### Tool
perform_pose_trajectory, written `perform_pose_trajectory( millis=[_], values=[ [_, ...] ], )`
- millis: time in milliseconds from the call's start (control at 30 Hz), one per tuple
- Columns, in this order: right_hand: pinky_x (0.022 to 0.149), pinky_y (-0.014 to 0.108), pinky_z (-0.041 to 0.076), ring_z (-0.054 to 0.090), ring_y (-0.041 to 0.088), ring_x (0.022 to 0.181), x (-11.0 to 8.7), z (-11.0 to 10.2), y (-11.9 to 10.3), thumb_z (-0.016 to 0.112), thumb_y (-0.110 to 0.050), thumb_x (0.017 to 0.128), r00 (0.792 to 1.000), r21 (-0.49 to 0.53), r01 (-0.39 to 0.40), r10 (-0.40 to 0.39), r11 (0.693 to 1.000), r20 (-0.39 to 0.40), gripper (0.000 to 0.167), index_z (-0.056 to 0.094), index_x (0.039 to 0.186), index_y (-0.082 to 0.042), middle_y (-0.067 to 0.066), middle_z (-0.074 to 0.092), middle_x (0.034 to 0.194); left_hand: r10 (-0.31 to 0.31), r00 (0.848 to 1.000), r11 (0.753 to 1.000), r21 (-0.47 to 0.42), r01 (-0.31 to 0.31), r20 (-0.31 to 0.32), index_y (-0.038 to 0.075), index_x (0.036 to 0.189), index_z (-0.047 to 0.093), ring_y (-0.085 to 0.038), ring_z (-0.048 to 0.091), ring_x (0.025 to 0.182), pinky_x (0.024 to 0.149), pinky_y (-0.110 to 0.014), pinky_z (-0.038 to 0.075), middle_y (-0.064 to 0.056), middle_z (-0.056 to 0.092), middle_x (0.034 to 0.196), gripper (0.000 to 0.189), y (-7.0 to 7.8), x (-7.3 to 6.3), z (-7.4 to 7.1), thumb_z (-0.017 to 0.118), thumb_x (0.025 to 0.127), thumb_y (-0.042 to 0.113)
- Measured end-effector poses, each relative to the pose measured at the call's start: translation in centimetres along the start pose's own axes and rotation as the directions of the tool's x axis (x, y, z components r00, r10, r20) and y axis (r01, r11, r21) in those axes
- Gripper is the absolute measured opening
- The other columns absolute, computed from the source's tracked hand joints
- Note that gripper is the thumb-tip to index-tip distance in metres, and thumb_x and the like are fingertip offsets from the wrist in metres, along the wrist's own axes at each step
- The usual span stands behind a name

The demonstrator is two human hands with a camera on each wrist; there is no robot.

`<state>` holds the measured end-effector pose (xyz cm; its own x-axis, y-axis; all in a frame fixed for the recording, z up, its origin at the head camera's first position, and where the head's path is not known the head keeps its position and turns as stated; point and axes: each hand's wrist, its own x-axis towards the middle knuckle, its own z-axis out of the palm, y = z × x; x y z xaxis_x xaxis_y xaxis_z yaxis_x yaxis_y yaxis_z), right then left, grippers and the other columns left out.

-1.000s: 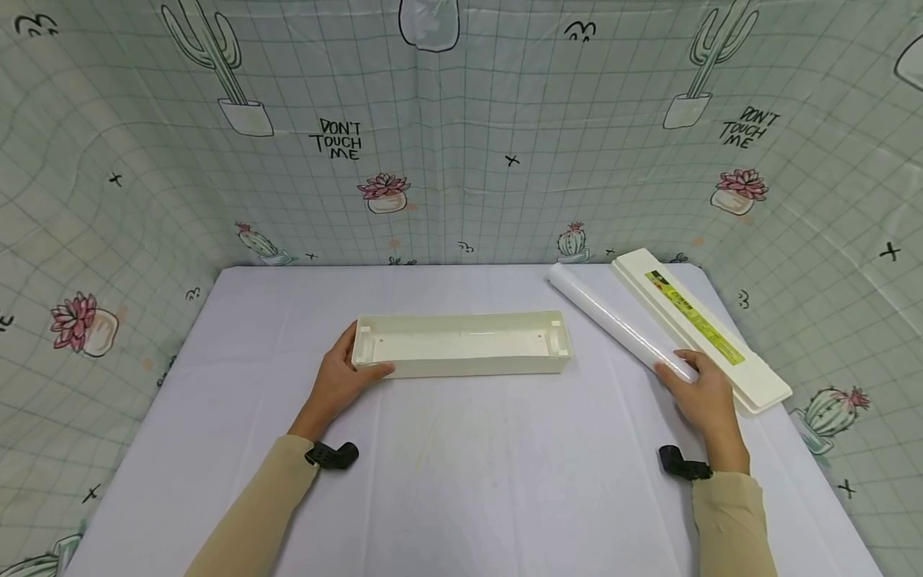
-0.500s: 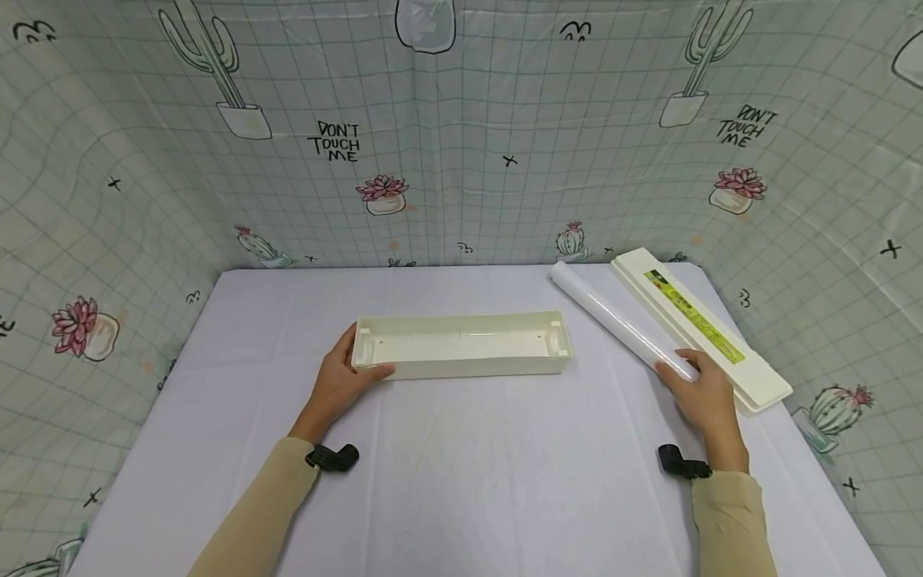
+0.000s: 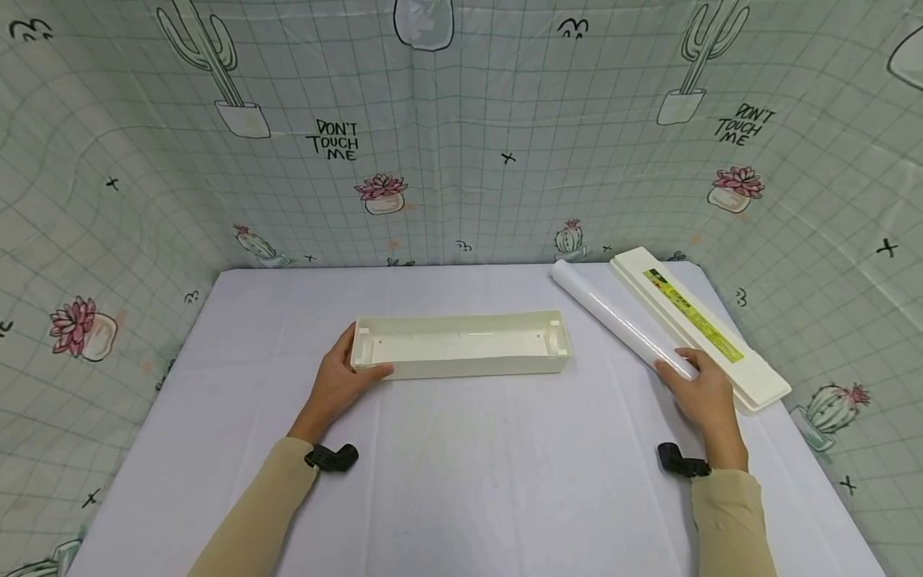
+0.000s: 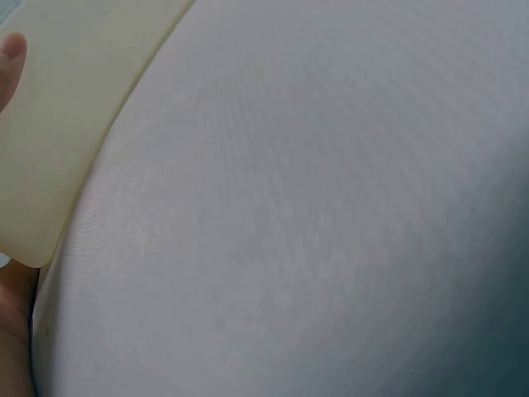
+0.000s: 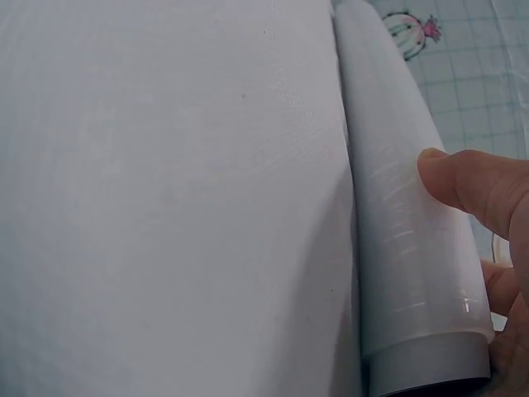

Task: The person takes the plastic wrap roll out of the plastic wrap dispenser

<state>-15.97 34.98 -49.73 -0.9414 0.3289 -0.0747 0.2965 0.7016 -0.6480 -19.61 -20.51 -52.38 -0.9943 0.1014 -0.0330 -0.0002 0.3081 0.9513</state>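
Note:
An open, cream-coloured long box lies crosswise in the middle of the table, its inside bare. My left hand holds its left end, thumb along the front wall and fingers round the end, partly hidden. The left wrist view shows the box wall with the thumb on it. To the right, a roll of clear plastic wrap lies slanted on the table. My right hand grips its near end. Seen from the right wrist, the thumb presses on the roll, whose grey core end sticks out.
A long cream lid with a yellow-green label lies slanted right of the roll, close to the right hand. White cloth covers the table. A cactus-print curtain stands behind and at both sides.

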Motion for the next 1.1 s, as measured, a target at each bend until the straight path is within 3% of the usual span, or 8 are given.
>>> perform_pose_trajectory(
  millis=[1100],
  values=[
    [0.104,0.062,0.04,0.049,0.049,0.128,-0.77,-0.18,-0.17,0.06,-0.048,0.102,1.0,0.007,-0.019,0.019,1.0,0.008,0.071,0.047,0.146,0.005,0.036,0.047,0.147,0.015,1.0,1.0,0.0,-0.015,0.013,0.02,0.166,0.019,-0.026,0.049,0.141,0.113,-0.046,0.042,-0.008,0.041,0.161,0.107,-0.22,-0.13,-0.28,0.087,0.085,0.031]
  ],
)
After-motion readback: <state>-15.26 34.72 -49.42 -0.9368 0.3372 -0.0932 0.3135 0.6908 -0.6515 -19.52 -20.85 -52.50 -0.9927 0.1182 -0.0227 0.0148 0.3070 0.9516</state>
